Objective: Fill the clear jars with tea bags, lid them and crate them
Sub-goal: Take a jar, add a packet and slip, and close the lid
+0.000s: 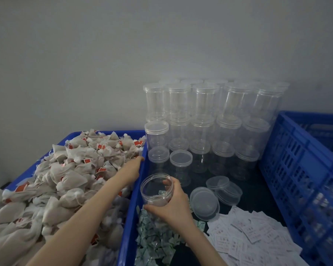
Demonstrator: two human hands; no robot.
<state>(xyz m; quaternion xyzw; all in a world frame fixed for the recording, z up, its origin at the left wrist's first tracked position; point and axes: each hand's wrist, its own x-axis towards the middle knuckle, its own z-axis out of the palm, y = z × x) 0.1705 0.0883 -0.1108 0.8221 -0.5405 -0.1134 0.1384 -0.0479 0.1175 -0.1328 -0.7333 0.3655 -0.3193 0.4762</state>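
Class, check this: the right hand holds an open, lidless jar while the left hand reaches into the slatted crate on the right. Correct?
Not quite. The head view shows the left hand reaching into the tray of tea bags, not the crate. The right hand does hold the open, lidless jar.

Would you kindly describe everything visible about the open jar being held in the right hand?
The open jar is a short, wide cylinder of clear plastic, seemingly with a ridged neck below its round mouth. It has no lid on and is tilted, mouth facing up and toward the camera. The right hand grips it, fingers wrapped round the far side and thumb beneath its base. A small pale packet seems to lie inside; no tea bags are visible in it. It hangs over the small green-and-white sachets, just right of the blue tray's rim.
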